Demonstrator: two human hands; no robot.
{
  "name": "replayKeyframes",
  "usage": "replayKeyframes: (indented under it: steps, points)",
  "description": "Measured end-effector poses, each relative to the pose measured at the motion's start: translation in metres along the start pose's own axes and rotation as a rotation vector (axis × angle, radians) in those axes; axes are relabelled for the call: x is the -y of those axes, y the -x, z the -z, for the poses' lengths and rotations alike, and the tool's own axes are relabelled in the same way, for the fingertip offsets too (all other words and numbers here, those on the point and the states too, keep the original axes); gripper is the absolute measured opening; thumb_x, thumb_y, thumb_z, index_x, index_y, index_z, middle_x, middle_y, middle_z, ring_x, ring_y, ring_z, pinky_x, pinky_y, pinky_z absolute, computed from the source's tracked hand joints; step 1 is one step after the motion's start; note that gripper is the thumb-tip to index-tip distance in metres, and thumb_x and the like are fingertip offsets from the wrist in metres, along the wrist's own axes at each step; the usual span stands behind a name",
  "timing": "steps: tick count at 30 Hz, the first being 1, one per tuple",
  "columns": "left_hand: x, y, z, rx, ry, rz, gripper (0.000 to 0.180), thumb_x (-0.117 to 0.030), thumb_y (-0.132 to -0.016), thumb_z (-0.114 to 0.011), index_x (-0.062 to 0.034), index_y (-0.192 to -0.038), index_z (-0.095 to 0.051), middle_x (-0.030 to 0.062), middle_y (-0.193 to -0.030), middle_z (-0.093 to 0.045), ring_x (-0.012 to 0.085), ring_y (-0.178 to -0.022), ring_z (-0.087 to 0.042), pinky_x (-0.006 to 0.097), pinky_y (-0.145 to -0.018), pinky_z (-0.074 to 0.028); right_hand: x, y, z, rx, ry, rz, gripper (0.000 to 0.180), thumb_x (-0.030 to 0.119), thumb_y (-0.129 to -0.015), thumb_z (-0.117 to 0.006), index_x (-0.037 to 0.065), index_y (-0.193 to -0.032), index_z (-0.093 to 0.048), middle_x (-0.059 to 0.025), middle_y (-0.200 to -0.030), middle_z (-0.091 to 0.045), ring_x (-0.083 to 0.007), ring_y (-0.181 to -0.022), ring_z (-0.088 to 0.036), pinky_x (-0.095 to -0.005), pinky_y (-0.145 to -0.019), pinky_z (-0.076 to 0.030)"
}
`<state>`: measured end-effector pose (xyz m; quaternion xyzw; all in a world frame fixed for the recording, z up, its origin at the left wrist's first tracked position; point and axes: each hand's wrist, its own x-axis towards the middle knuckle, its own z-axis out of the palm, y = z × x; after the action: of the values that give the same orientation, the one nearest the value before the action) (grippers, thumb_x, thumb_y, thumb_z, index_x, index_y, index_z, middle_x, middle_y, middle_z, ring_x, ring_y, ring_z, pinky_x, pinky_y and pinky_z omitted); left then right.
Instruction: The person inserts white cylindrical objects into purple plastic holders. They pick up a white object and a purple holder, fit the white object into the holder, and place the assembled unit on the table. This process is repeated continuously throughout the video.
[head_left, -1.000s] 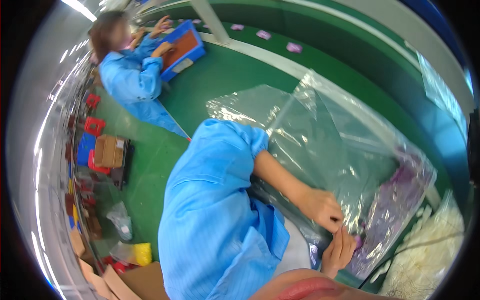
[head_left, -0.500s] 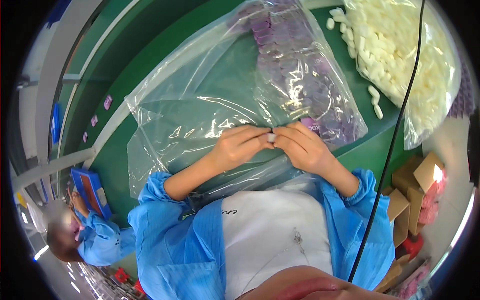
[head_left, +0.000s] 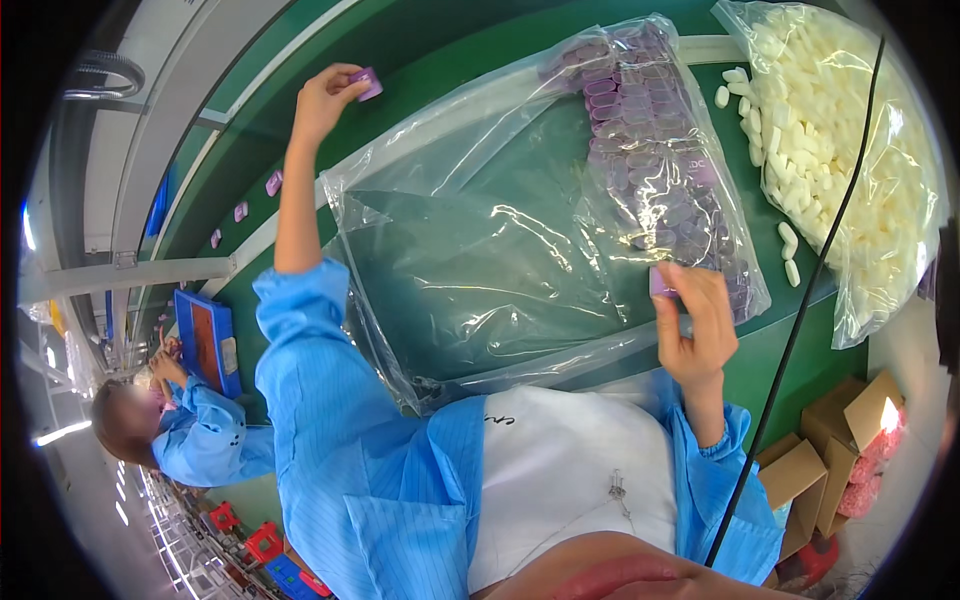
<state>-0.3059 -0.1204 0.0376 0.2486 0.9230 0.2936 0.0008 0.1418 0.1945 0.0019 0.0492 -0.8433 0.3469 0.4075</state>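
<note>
My left hand point(head_left: 330, 104) is stretched out to the far left over the green strip beyond the pale rail. Between its thumb and fingers is a small purple plastic piece point(head_left: 368, 84). My right hand point(head_left: 698, 318) pinches another small purple piece point(head_left: 660, 281) at the near right of a large clear plastic bag point(head_left: 470, 270). Under and behind that plastic lie rows of similar purple oval pieces point(head_left: 635, 110). At the far right, a second clear bag point(head_left: 850, 180) bulges with white oval pieces, several of them loose point(head_left: 790, 255) beside it.
Several purple pieces point(head_left: 275, 183) sit spaced along the strip at left. A co-worker in blue point(head_left: 210, 430) works beside a blue tray point(head_left: 208, 345). A black cable point(head_left: 800, 270) hangs across the right side. Open cardboard boxes point(head_left: 830, 450) stand at the lower right.
My hands were together over the clear bag, fingers around a small white piece. They have parted: the left reached far left, the right moved right, each now with a purple piece.
</note>
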Motion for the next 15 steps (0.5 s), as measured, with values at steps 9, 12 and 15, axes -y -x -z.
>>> replayKeyframes:
  steps: [9,12,15]
  points:
    - [0.054,-0.011,-0.015,0.186,0.012,-0.202,0.04,0.002,-0.098,-0.056,-0.0097,-0.135,-0.067,0.0082,-0.124,-0.065,0.0211,-0.102,-0.066,0.03,-0.095,-0.05,-0.01,0.006,0.054,-0.163,0.274,-0.177,0.026,-0.016,-0.083,-0.069,-0.007,-0.108,-0.069,-0.0175,-0.095,-0.07,-0.0272,-0.083,-0.068,-0.0336,-0.07,-0.054]
    - [0.068,0.007,-0.019,-0.274,-0.251,-0.293,0.036,-0.003,-0.099,-0.057,-0.0104,-0.133,-0.068,0.0095,-0.121,-0.07,0.0189,-0.104,-0.068,0.029,-0.092,-0.052,-0.038,0.002,0.075,-0.277,0.512,-0.148,0.022,-0.012,-0.086,-0.069,-0.006,-0.107,-0.07,-0.0168,-0.094,-0.07,-0.0251,-0.08,-0.067,-0.0318,-0.071,-0.053]
    - [0.012,0.016,-0.032,-0.361,0.133,-0.295,0.026,-0.012,-0.102,-0.059,-0.008,-0.125,-0.072,0.0105,-0.116,-0.073,0.0188,-0.105,-0.07,0.031,-0.091,-0.053,-0.072,0.001,0.102,-0.244,0.591,-0.433,0.015,-0.001,-0.09,-0.068,0.0,-0.105,-0.071,-0.0159,-0.096,-0.069,-0.0268,-0.081,-0.069,-0.0334,-0.074,-0.054]
